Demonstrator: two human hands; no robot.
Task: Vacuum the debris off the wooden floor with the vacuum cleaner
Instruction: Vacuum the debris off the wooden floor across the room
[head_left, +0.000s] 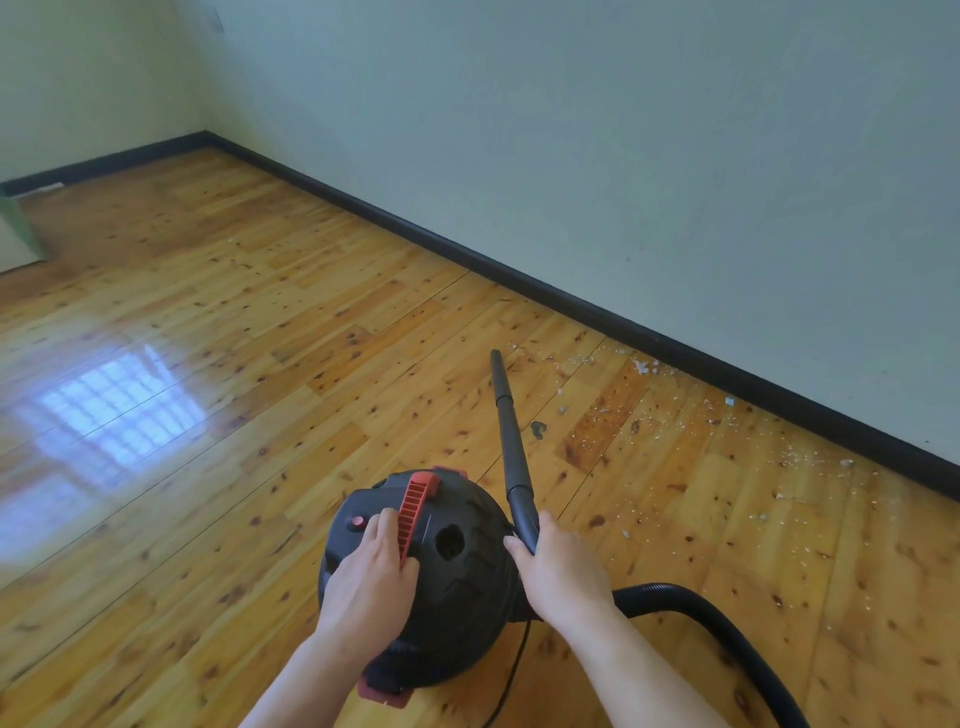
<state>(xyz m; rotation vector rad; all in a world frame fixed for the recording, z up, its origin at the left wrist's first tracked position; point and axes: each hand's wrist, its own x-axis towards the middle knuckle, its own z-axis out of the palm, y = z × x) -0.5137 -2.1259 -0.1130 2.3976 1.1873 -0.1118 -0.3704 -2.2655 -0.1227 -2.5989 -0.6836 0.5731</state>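
- Where the view begins at the far left, a green object (15, 228) stands on the wooden floor (234, 312), cut off by the frame edge.
- A bright window reflection (119, 405) lies on the glossy boards at the left.
- The vacuum cleaner (462, 597), a round black canister, stands on the floor at bottom centre, directly below the camera.
- The left hand (371, 577) rests released on the canister top. Its fingers lie fairly straight between the red button (357, 521) and the red ribbed handle (415, 512), and the thumb touches the lower end of the handle.
- A thin black cord (511, 670) runs down from the canister toward the bottom edge.
- The right hand (561, 566) is clenched around the lower end of the black wand (511, 431), just right of the canister.
- The wand slants up and away from the hand. Its tip sits near the left end of the debris; contact with the floor cannot be determined.
- The ribbed black hose (727, 634) curves from behind the right wrist to the bottom right corner.
- The debris (644, 366), pale crumbs and flakes, is scattered over the boards at the right, along the black baseboard (571, 301) under the pale wall (623, 156).
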